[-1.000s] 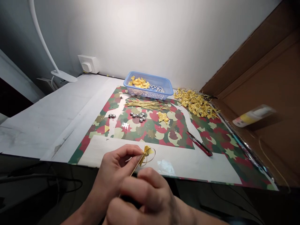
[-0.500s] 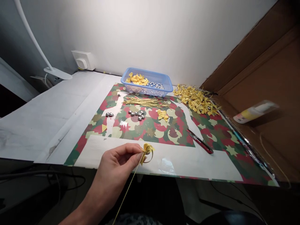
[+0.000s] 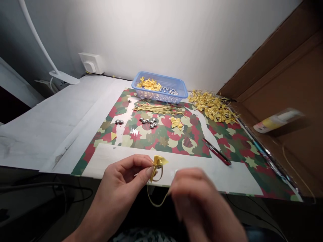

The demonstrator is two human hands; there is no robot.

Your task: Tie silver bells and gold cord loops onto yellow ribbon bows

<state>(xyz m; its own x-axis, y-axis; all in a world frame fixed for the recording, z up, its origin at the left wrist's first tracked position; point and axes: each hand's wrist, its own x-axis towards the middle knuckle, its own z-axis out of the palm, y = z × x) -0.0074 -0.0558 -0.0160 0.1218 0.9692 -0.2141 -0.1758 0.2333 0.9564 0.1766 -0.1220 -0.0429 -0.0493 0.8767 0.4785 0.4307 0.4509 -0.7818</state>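
Observation:
Between thumb and forefinger, my left hand pinches a gold ribbon bow above the table's front edge. A small silvery bell shows partly behind a loop at the bow's right. From the bow a thin gold cord sags down and rises to the fingertips of my right hand. That hand is blurred, with its fingers closed on the cord's end. On the patterned mat beyond lie silver bells in small groups and another gold bow.
A blue basket with gold bows and silver bells stands by the wall. Gold cords lie before it. Finished-looking bows form a pile at right. Red-handled snips lie at right, near a bottle and cardboard wall.
My right hand has come into view at the lower right, holding the cord. The cord, earlier stretched straight down to the left, now loops to the right. My left hand keeps the bow.

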